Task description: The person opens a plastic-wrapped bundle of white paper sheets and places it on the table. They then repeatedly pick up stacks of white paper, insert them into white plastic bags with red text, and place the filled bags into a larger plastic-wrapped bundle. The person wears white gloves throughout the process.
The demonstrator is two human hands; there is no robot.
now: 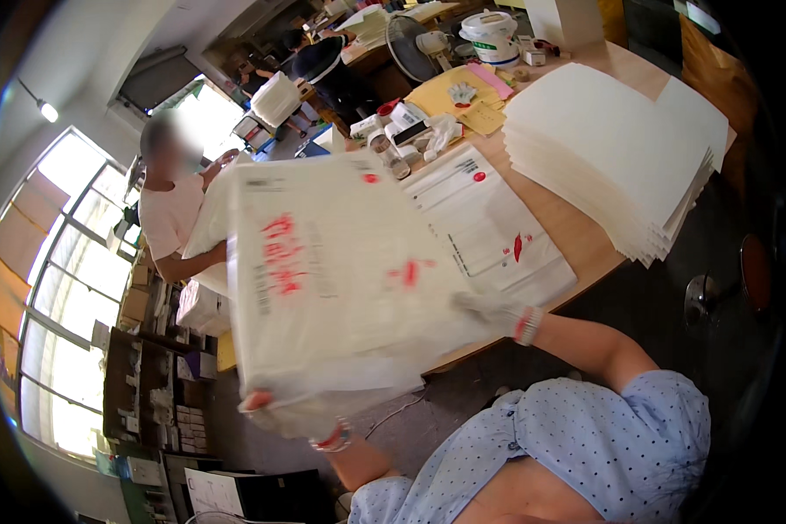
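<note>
A large white plastic bag (pixel 349 262) with red and black print is held up in front of me, tilted above the floor and the table edge. It looks flat and filled; what is inside is hidden. My left hand (pixel 293 415), in a pale glove, is closed round its lower left corner, fingertips bent over the edge. At the lower right edge of the bag is my gloved right hand (pixel 496 314), closed on it and slightly smeared by motion. Under and beyond the bag, another printed white bag (pixel 489 223) lies flat on the wooden table (pixel 576 284).
A tall stack of white sheets (pixel 611 140) covers the table's right side. Farther back are a white bucket (pixel 492 37), a fan (pixel 408 42), yellow papers and small jars. At the left a co-worker (pixel 170 210) holds a white bundle. A stool (pixel 754 272) stands right; shelves (pixel 122 384) stand left.
</note>
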